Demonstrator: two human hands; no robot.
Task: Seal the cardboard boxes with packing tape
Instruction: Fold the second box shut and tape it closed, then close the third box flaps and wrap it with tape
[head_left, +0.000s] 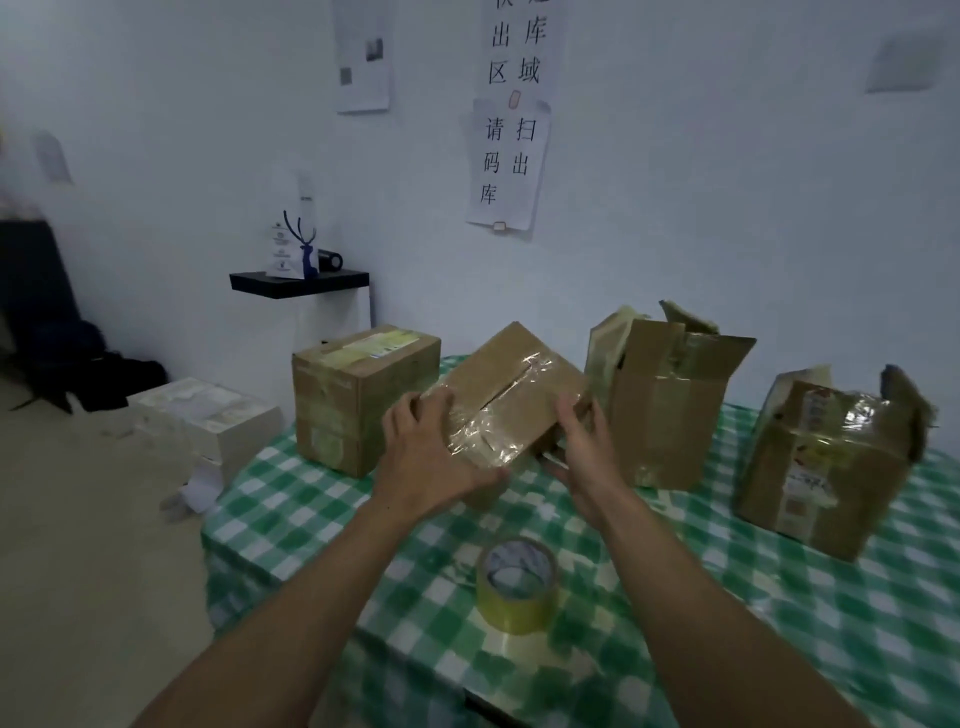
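The left hand (431, 457) has its grip spread wide over the near left corner of the middle box (514, 395). Its fingers (415, 408) curl over the box's left edge and its thumb lies along the near face. The right hand (587, 452) is looser: the fingers are almost straight and lie against the box's right side, with the thumb low by the near corner. Whether that palm touches the cardboard cannot be told.

The box sits tilted between the two hands, its top turned toward the camera. Shiny clear tape crosses the top and its centre seam.

The roll of tape (517, 587) stands on the counter (779, 597) near the person, between the forearms and apart from both hands. The counter wears a green and white checked cloth.

Left of the held box stands a closed box (358, 400). To the right is a box with its flaps up (665, 405), and further right a crumpled, taped box (831, 457).

White boxes (208, 421) rest on the floor to the left. A dark shelf (301, 283) and paper signs (511, 130) hang on the far wall.
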